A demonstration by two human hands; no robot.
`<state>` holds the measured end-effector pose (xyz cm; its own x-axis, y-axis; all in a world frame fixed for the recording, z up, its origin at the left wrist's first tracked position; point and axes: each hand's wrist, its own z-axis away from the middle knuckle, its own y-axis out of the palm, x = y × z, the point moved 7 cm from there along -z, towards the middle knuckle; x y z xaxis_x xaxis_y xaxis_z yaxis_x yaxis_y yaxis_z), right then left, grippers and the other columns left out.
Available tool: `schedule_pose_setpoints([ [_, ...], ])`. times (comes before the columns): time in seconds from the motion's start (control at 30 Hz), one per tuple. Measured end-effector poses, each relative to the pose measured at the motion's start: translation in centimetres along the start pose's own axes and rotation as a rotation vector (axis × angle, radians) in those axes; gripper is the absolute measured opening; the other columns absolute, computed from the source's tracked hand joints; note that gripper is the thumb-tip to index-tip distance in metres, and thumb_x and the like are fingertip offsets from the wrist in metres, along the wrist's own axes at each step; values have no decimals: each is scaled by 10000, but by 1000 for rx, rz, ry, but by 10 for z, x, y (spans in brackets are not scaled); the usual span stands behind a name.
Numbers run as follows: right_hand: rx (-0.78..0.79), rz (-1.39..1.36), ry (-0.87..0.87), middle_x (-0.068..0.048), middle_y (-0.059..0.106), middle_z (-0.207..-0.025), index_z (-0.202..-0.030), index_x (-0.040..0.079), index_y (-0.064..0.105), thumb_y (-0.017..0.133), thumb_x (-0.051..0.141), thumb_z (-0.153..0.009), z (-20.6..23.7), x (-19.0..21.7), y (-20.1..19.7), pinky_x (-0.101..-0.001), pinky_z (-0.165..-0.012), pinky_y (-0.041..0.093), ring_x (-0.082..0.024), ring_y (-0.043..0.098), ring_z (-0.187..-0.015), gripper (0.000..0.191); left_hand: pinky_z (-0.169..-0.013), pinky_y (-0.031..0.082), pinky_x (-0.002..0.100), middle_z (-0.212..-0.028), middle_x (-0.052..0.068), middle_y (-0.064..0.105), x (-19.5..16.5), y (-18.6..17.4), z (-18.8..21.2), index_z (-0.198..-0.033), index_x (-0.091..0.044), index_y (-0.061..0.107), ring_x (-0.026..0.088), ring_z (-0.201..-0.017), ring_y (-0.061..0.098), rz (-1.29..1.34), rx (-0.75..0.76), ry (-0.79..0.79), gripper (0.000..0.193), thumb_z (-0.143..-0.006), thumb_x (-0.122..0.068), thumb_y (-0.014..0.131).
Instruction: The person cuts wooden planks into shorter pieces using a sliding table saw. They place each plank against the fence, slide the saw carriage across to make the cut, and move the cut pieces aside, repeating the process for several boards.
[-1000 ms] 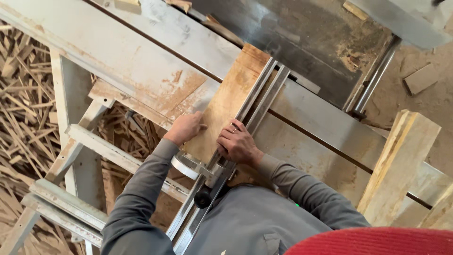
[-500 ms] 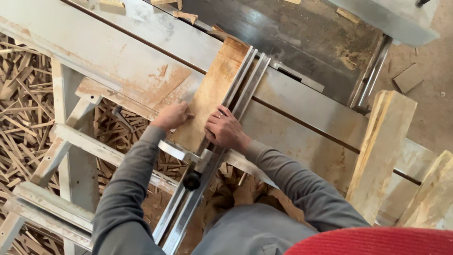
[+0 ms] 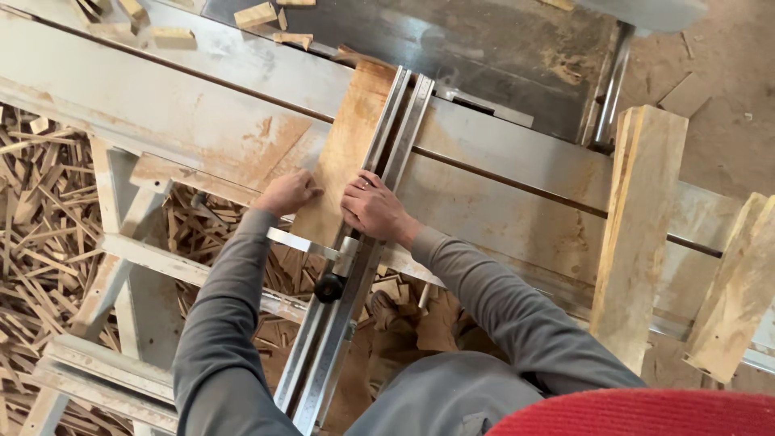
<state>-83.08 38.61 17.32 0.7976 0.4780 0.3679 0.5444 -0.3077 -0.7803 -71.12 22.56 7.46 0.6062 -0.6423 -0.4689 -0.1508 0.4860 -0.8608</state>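
Leaning over the saw bench, the person keeps grey sleeves and a red cap brim nearest the camera. Just beyond, a black knob (image 3: pixel 328 287) clamps the aluminium fence rail (image 3: pixel 379 202), which runs away from the body across the worktop (image 3: pixel 500 202).

The left hand (image 3: pixel 286 194) lies curled, fingers folded under, knuckles pressing on the near left edge of the wooden board (image 3: pixel 343 161). The right hand (image 3: pixel 373 208) rests flat, fingers together, on the board's right edge, tight against the rail. The board lies flat on the worktop beside the fence, its far end reaching toward the dark saw table (image 3: pixel 452 56).

Risks, as I judge them: both hands sit on the board itself, so if it jerks or kicks back they could slide forward with it. The blade cannot be made out, so its closeness is unknown. Uneven pressure from the curled left hand might twist the board off the fence and bind it. Offcut blocks (image 3: pixel 254 14) lie loose on the far table and could snag. Two planks (image 3: pixel 638 234) lean on the right edge and might tip; scrap strips (image 3: pixel 48 226) litter the floor underfoot.
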Motion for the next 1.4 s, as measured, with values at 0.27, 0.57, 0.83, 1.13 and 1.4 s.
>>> schedule_pose_setpoints([
  [0.27, -8, 46, 20, -60, 649, -967, -884, 100, 667, 676, 189, -886, -12, 6, 1, -460, -1140, 365, -250, 611, -1056, 89, -870, 522, 529, -1082, 248, 682, 13, -2, -4, -1064, -32, 628, 441, -1012, 658, 6, 7, -31, 485, -897, -479, 713],
  [0.57, 15, 65, 29, -53, 660, -933, -859, 101, 678, 695, 203, -856, -14, 7, 7, -462, -1128, 384, -244, 635, -1031, 103, -1023, 483, 486, -1328, 296, 542, 3, -11, -12, -1343, -2, 578, 435, -1218, 546, 205, 3, -32, 760, -802, -465, 845],
  [0.83, -47, 35, -3, -40, 701, -956, -817, 134, 685, 706, 210, -784, -2, -8, 17, -465, -1129, 398, -236, 648, -1010, 86, -813, 618, 438, -1176, 179, 711, 11, 15, -19, -1310, -50, 626, 297, -1021, 707, 589, 111, -254, 589, -785, -251, 801],
  [1.13, -145, -134, 266, -138, 609, -1329, -1118, 84, 676, 659, 299, -940, 29, -28, 12, -457, -1201, 410, -326, 541, -1352, 279, -720, 536, 396, -974, 214, 698, 14, 10, -52, -1130, 62, 626, 296, -874, 674, 588, 171, -244, 422, -957, -306, 737],
  [1.4, -531, -787, 895, -157, 524, -1462, -1513, 92, 388, 633, 280, -1012, 147, -52, -100, -408, -1033, 549, -253, 597, -1270, 589, -773, 562, 293, -1148, 114, 697, -147, -119, -36, -1280, 47, 594, 171, -952, 685, 921, 28, -88, 332, -1028, -165, 629],
])
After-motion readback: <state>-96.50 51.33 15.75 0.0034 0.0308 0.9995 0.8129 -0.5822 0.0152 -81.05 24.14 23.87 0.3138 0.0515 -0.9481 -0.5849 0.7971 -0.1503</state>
